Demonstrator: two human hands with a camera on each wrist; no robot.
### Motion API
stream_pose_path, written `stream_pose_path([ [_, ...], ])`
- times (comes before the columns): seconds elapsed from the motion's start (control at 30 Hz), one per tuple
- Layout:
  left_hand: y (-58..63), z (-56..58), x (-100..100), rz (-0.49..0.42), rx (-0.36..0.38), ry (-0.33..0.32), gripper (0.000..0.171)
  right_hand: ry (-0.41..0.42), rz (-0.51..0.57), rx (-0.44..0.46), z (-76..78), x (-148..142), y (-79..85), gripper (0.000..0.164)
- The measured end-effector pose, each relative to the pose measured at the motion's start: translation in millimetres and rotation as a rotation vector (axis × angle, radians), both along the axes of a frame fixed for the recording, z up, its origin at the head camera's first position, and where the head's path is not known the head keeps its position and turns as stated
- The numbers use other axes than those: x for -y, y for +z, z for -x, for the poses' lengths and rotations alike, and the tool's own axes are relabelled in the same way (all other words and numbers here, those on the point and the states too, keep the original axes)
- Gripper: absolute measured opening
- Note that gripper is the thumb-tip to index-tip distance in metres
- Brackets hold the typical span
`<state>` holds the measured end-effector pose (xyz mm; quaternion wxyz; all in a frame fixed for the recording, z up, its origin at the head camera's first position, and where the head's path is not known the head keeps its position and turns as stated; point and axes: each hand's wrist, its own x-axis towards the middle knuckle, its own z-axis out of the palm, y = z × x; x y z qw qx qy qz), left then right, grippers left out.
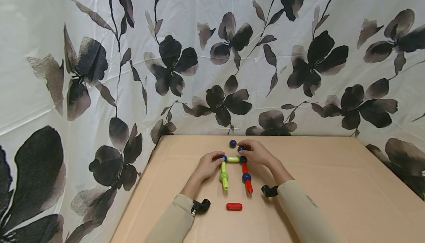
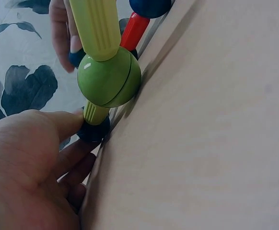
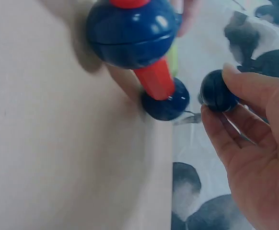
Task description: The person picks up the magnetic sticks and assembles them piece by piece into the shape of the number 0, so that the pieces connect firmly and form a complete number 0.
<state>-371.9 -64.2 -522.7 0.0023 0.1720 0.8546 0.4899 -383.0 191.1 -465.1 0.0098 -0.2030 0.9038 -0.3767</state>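
Observation:
A frame of toy rods and balls lies on the table. Its yellow-green crossbar rod [image 1: 233, 159] joins two blue corner balls. My left hand [image 1: 208, 166] pinches the left corner ball [image 2: 94, 130] between thumb and fingers. From there a yellow-green leg runs toward me through a green ball [image 2: 109, 76]. My right hand [image 1: 257, 152] pinches a separate blue ball [image 3: 217, 91] just beyond the right corner ball [image 1: 243, 159]. The right leg has a red rod [image 1: 244, 168], a blue ball [image 1: 246, 177] and another red rod [image 1: 249, 187].
A loose blue ball [image 1: 232, 143] sits near the table's back edge, left of my right hand. A single red rod [image 1: 234, 206] lies closer to me, between my forearms. Behind the tan table [image 1: 332, 191] hangs a floral cloth [image 1: 206, 69].

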Motion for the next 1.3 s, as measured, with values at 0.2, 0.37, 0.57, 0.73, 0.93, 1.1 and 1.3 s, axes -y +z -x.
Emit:
stream_pose_path([
  [0.2, 0.0, 0.0, -0.2, -0.012, -0.008, -0.006, 0.034, 0.060, 0.055, -0.041, -13.1, -9.6, 5.9, 0.032],
  [0.37, 0.7, -0.5, -0.3, -0.024, -0.017, -0.013, 0.033, 0.099, 0.075, -0.036, -26.1, -14.7, 9.8, 0.033],
  [0.57, 0.9, -0.3, -0.7, -0.016, -0.013, -0.011, 0.033, 0.122, 0.087, -0.008, -36.0, -22.5, 8.8, 0.035],
  [0.73, 2.9, -0.8, -0.3, -0.004, -0.018, -0.008, 0.034, 0.144, 0.073, -0.014, -39.1, -30.3, 9.9, 0.034],
  [0.93, 3.5, -1.9, -0.1, -0.004, -0.006, -0.009, 0.033, 0.189, 0.042, 0.075, -47.6, -34.9, 20.3, 0.037],
  [1.1, 3.2, -1.4, -0.3, -0.002, -0.010, -0.009, 0.035, 0.297, 0.000, 0.166, -54.3, -35.8, 28.9, 0.031],
  [1.3, 2.9, -0.9, -0.8, 0.005, -0.011, -0.005, 0.036, 0.440, -0.060, 0.221, -60.1, -36.4, 33.8, 0.024],
])
